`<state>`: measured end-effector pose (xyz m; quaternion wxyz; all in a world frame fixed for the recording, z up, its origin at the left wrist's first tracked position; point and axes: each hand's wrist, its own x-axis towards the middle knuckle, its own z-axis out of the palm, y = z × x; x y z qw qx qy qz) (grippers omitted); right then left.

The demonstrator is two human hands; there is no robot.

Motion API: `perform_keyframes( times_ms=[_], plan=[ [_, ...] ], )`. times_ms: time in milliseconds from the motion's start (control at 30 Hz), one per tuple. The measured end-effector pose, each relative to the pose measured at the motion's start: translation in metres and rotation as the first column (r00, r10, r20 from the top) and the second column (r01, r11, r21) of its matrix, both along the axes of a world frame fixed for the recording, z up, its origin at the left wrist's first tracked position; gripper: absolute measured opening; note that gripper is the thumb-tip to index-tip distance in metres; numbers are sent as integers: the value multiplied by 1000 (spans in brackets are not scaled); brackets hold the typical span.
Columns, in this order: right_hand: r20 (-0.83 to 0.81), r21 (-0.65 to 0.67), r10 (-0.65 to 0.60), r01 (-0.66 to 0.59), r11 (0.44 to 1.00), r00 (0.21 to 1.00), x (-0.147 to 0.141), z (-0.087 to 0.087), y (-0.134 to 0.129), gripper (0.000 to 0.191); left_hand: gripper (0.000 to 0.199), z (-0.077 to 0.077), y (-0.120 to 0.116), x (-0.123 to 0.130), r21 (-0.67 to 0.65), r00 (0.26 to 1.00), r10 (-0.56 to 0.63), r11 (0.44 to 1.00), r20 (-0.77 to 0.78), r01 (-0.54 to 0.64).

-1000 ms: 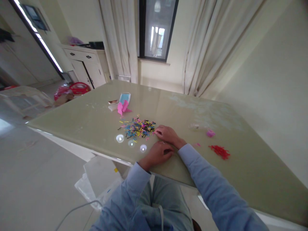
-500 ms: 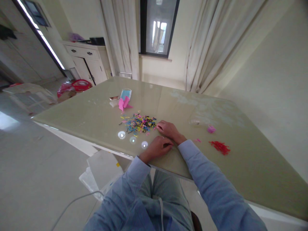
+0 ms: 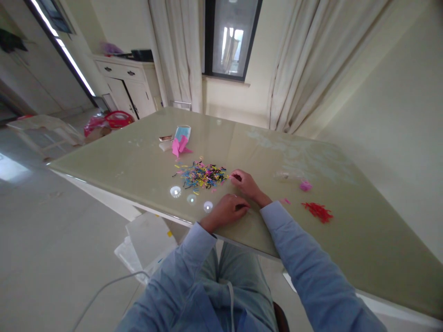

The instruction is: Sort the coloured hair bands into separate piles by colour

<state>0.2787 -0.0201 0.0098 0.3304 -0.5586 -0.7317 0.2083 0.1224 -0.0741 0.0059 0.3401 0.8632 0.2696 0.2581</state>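
Observation:
A heap of small multicoloured strips (image 3: 202, 175), in blue, yellow, black and pink, lies on the table in front of me. At the heap's right edge, my right hand (image 3: 246, 185) has its thumb and forefinger curled to a pinch; whatever is at the tips is too small to name. Nearer the table's front edge rests my left hand (image 3: 226, 211), thumb and fingers pressed together and pointing right. A tiny pinkish bit seems to show at its fingertips, but I cannot make it out. A cluster of red strips (image 3: 317, 211) lies off to the right.
Behind the heap are pink paper (image 3: 180, 145), a blue face mask (image 3: 182, 133) and a small box (image 3: 165, 138). To the right sit a clear plastic bag (image 3: 286, 175), a purple-pink bundle (image 3: 305, 185) and a small pink piece (image 3: 286, 201). The tabletop (image 3: 360, 230) is glossy.
My right hand has drawn slightly to the right, away from the heap, and its thumb and forefinger are more arched. My left hand stays nearly in place. The view has shifted a little.

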Motion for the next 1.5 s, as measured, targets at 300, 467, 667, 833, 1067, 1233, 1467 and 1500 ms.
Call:
perform_keyframes(
  times_ms=[300,467,667,833,1067,1233,1467,1500],
  plan=[
    [-172,-137,-52,29,990,984,7,-1,-4,33,20,1,-1,-1,13,1000,19,1000,-17,-19],
    [-104,-123,-40,27,992,994,-4,1,1,21,20,2,-2,-1,-5,1000,13,1000,5,-13],
    [18,-48,63,-62,997,998,-18,8,10,10,21,0,-1,0,32,1000,14,999,-11,-14],
    [71,-20,102,-101,995,992,-17,11,11,13,20,2,-2,0,39,1000,8,999,-29,-7],
    [156,51,76,-85,995,985,-15,13,10,24,20,4,-3,0,44,1000,5,999,-27,-4],
    [295,42,211,-233,972,932,-8,15,10,15,19,3,-3,1,65,1000,10,998,-20,-9],
    [536,-20,250,-284,959,806,-8,8,15,23,19,4,-3,1,76,1000,6,997,-25,-4],
    [546,-24,246,-279,960,801,-10,8,16,24,19,4,-3,1,74,1000,7,997,-26,-5]
  ],
)
